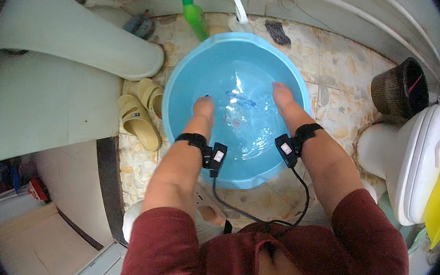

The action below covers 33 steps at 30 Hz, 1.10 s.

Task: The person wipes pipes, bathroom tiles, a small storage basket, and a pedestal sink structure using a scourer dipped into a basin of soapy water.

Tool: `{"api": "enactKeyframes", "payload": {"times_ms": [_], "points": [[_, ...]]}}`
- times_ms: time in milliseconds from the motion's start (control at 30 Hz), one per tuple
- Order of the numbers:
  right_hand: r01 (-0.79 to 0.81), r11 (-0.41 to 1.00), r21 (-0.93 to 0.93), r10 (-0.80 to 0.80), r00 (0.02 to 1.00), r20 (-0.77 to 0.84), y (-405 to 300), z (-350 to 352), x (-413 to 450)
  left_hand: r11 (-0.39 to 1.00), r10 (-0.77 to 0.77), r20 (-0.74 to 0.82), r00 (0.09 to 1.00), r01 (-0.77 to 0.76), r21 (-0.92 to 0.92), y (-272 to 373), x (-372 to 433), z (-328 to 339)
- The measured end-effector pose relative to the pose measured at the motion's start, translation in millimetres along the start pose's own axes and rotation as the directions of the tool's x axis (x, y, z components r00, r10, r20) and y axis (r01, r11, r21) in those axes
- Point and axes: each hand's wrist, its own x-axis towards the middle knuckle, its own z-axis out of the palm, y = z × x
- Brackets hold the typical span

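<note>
A round light-blue plastic basin [245, 182] of water stands on the floor in front of me. My left hand [203, 107] reaches into its left half, and my right hand [281, 93] into its right half near the wall. No object shows in either hand, but their fingers are too foreshortened to make out. Between them, a dark-blue and white patch [245, 101] and a small reddish patch [235, 122] show through the water; whether these are prints or loose things I cannot tell. Black straps with small cabled devices circle both forearms.
Behind the basin stand a green bottle [195, 16] and a white spray bottle [239, 15], with a dark cloth-like item [277, 32] nearby. Beige slippers [140, 124] lie left, below a white pedestal [129, 54]. At right are a black bin [393, 89] and a toilet [427, 171].
</note>
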Motion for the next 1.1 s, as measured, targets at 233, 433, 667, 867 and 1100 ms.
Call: {"api": "enactKeyframes", "payload": {"times_ms": [233,433,667,867,1100], "points": [[-0.601,0.565,0.565,0.354,0.796,0.492,47,53,-37,0.93,-0.14,-0.049,0.989,0.114,-0.349,-72,-5,79],[-0.68,-0.128,0.722,-0.067,0.732,0.678,-12,36,-85,0.172,0.004,0.282,0.96,0.277,-0.945,15,-77,71],[-0.492,0.007,0.871,-0.129,0.863,0.488,-116,-62,-158,0.174,0.19,0.157,0.969,0.124,-0.977,99,-183,52],[-0.536,-0.158,0.829,-0.328,0.821,0.468,-175,-122,-233,0.135,0.208,0.087,0.974,0.06,-0.989,149,-286,20],[-0.55,0.272,0.79,-0.513,0.611,0.603,-372,-140,-339,0.575,0.667,-0.548,0.504,-0.817,-0.051,228,-398,-133]]}}
